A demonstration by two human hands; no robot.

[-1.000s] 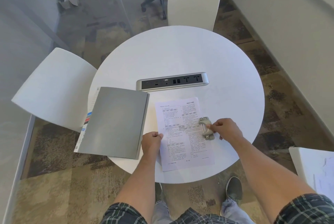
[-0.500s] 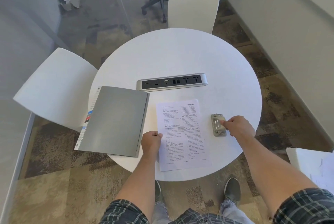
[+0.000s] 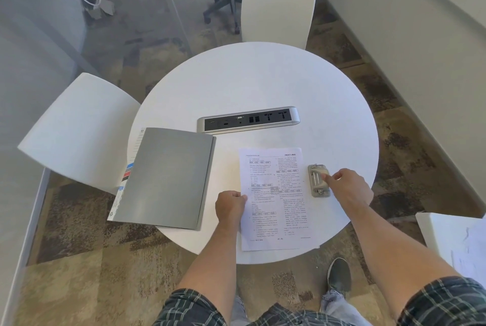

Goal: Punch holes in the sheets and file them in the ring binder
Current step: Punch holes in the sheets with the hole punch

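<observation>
Head view. A round white table (image 3: 263,83) carries the task's things within reach of a standing person. The printed sheets (image 3: 273,199) lie flat near the front edge; the left hand (image 3: 230,206), loosely fisted, presses down on their left margin, evidently to keep them from sliding. The hole punch (image 3: 319,181) sits just beside the sheets' right edge, off the paper; the right hand (image 3: 347,188) touches its top with curled fingertips, whether gripping or merely resting cannot be told. The grey ring binder (image 3: 165,178), closed, lies to the left, coloured index tabs (image 3: 128,173) protruding, presumably parked until filing. A power strip (image 3: 248,119) is set behind.
</observation>
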